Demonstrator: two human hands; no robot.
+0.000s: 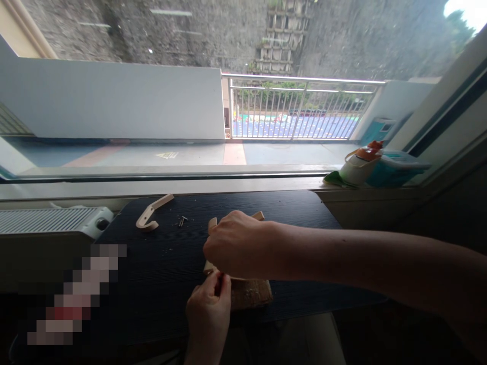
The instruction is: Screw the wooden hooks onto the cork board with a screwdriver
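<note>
My right hand (238, 244) reaches across from the right and is closed over a pale wooden hook piece (258, 216), whose ends show above the knuckles. My left hand (208, 309) comes up from below, fingers pinched at the lower edge of that piece, holding something too small to make out. Both hands work over a rough brown wooden block (251, 293) lying on the dark table (152, 274). A second pale wooden hook (152, 212) lies loose at the far left of the table. Two small dark screws (182, 221) rest beside it.
A window sill runs behind the table, with a white and orange bottle (359, 165) and a teal item (395, 170) on its right end. A white radiator (53, 220) stands at the left. A blurred patch (76, 294) covers the lower left.
</note>
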